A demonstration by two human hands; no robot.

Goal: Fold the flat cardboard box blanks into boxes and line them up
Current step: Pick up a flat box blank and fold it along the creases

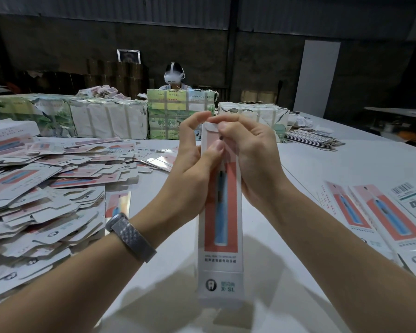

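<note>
I hold a long narrow white box (220,239) with a red panel and a blue toothbrush picture upright over the white table (322,169). My left hand (192,159) grips its upper left side, thumb pressed on the front and fingers curled at the top flap. My right hand (250,152) grips the upper right side, fingers curled over the top end. A big loose heap of flat box blanks (41,188) lies on the left. Three folded boxes (384,219) lie side by side at the right.
Taped bundles of packaged blanks (111,118) run along the far side of the table. Another stack of flat blanks (312,138) lies at the far right. A person wearing a white headset (174,76) sits behind the bundles.
</note>
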